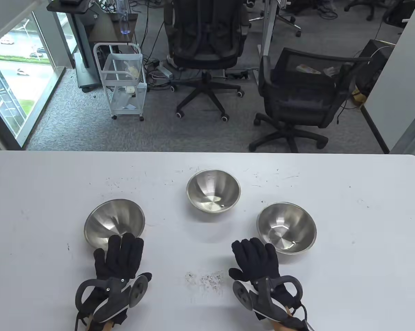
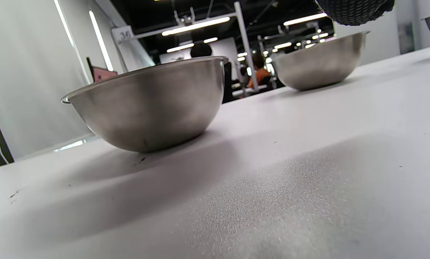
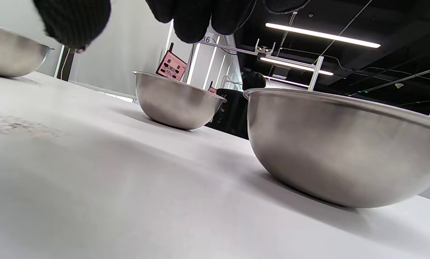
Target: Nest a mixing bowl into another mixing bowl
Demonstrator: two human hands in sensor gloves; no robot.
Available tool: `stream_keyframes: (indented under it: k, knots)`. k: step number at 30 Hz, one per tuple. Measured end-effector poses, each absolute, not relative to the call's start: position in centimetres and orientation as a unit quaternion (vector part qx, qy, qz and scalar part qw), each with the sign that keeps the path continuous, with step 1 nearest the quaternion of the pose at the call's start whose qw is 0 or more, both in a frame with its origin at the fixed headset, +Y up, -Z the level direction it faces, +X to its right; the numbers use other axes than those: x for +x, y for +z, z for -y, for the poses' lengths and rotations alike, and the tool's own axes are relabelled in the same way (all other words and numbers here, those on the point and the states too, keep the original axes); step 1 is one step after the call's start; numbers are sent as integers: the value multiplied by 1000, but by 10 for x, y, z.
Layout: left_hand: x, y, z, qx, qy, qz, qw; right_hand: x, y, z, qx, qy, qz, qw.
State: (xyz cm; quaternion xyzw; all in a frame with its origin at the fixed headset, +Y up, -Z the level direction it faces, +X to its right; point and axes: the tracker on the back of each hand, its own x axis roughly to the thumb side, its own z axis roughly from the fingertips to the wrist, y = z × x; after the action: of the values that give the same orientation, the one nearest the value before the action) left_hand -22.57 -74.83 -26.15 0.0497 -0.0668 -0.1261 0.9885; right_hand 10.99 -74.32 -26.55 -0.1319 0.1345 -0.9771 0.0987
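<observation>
Three empty steel mixing bowls stand upright on the white table (image 1: pixel 38 207). The left bowl (image 1: pixel 114 220) is in front of my left hand (image 1: pixel 121 251), whose extended fingers reach its near rim; I cannot tell if they touch. The middle bowl (image 1: pixel 213 191) stands farther back. The right bowl (image 1: pixel 286 232) is just right of my right hand (image 1: pixel 255 255), which lies flat and holds nothing. The left wrist view shows the left bowl (image 2: pixel 146 104), the middle bowl (image 2: pixel 319 61) and a fingertip (image 2: pixel 355 10). The right wrist view shows the right bowl (image 3: pixel 344 144), the middle bowl (image 3: pixel 177 99), the left bowl (image 3: pixel 9 50) and fingers (image 3: pixel 197 18).
Dark scuff marks (image 1: pixel 205 279) lie on the table between my hands. Two office chairs (image 1: pixel 297 96) and a white cart (image 1: pixel 123 81) stand on the floor beyond the table's far edge.
</observation>
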Motion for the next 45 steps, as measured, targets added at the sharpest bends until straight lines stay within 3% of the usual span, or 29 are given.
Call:
stream_keyframes:
  k: [10, 31, 45]
  knots:
    - [-226, -262, 750, 53, -119, 69, 989, 110, -266, 742, -127, -977, -137, 106]
    - [-224, -261, 750, 50, -114, 73, 990, 167, -291, 740, 7, -987, -125, 100]
    - [-226, -260, 749, 48, -110, 72, 990, 173, -303, 747, 27, -987, -115, 110]
